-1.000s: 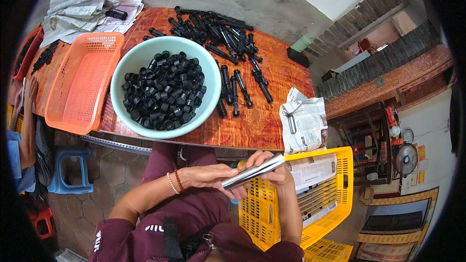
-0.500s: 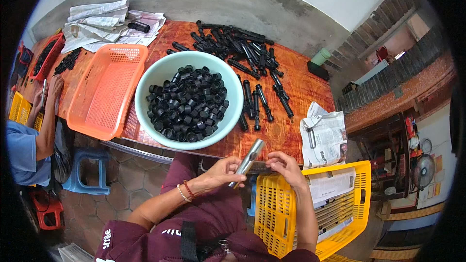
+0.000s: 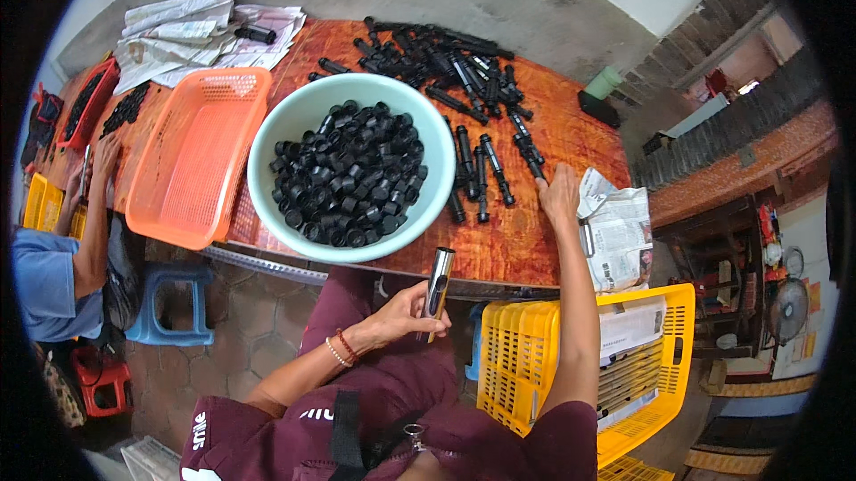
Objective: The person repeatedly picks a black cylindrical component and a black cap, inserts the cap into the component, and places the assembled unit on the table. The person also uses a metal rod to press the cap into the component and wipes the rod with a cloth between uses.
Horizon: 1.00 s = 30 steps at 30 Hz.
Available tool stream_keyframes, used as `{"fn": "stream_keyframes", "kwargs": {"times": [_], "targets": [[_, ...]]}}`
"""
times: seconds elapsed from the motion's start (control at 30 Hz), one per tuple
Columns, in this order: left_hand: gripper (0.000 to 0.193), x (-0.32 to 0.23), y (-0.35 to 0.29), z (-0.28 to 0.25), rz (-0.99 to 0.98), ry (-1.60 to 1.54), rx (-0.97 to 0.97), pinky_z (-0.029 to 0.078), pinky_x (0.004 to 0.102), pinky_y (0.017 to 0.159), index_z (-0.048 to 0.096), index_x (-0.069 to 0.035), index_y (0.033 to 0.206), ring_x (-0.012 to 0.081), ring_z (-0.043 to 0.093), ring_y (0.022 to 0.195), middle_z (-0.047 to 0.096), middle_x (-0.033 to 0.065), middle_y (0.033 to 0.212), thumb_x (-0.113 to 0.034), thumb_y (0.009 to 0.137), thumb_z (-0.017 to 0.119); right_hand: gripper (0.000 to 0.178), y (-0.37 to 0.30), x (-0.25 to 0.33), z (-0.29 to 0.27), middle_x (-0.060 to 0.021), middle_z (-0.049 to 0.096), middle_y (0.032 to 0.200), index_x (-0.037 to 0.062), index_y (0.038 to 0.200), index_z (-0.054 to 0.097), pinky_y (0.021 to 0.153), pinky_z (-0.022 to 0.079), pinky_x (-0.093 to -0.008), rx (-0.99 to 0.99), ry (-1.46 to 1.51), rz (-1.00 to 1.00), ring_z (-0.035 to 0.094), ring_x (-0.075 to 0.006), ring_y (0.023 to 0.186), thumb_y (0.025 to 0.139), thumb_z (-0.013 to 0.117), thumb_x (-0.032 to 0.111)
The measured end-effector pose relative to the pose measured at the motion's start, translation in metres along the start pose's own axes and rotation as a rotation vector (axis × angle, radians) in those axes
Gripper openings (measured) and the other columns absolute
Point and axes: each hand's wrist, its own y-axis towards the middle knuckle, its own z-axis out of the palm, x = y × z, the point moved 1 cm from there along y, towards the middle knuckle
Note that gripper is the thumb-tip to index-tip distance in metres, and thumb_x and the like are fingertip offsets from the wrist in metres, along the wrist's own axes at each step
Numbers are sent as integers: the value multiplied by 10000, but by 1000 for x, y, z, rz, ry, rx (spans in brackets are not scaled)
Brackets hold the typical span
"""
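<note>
My left hand [image 3: 412, 313] is closed around a shiny metal tube [image 3: 439, 280], held upright over my lap in front of the table edge. Stretched out over the table, my right hand [image 3: 562, 196] has its fingertips on the near end of a black plastic rod [image 3: 530, 153]. Several similar black rods [image 3: 481, 176] lie loose nearby, and a large heap of them [image 3: 446, 62] is farther back. To the left, a pale green basin [image 3: 263, 205] holds many short black caps [image 3: 352, 178].
An orange basket [image 3: 192, 156] stands left of the basin. Crumpled newspaper [image 3: 617, 236] lies by the right table edge, above a yellow crate [image 3: 682, 338] holding metal tubes [image 3: 629, 378]. A co-worker's arm [image 3: 94, 222] is at far left, near a blue stool [image 3: 169, 303].
My right hand has moved from beside the metal tube forward to the black rods. The left hand keeps the metal tube, now more upright and slightly lower. The view has shifted slightly.
</note>
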Motion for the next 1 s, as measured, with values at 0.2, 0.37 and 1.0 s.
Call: {"fn": "stream_keyframes", "kwargs": {"times": [0.2, 0.37, 1.0], "targets": [[372, 2, 3, 0, -20, 3, 32, 506, 316, 774, 415, -44, 1132, 157, 612, 841, 591, 63, 874, -119, 857, 653, 296, 1, -10, 29, -241, 546, 977, -23, 925, 556, 839, 430, -469, 137, 52, 46, 531, -401, 974, 769, 675, 198], [330, -14, 19, 9, -14, -15, 54, 490, 279, 738, 426, -48, 1121, 144, 603, 814, 589, 70, 897, -69, 854, 618, 224, -27, -27, -4, -171, 577, 768, -30, 862, 489, 595, 465, -391, 340, 616, 196, 608, -312, 670, 797, 623, 137], [287, -104, 21, -5, 469, -469, -139, 475, 346, 810, 441, -50, 1178, 202, 561, 842, 535, 89, 917, -192, 936, 500, 393, -138, 111, -108, -29, 477, 700, 52, 1315, 363, 528, 395, -214, 907, 1481, 227, 476, -98, 561, 971, 438, 228]]}}
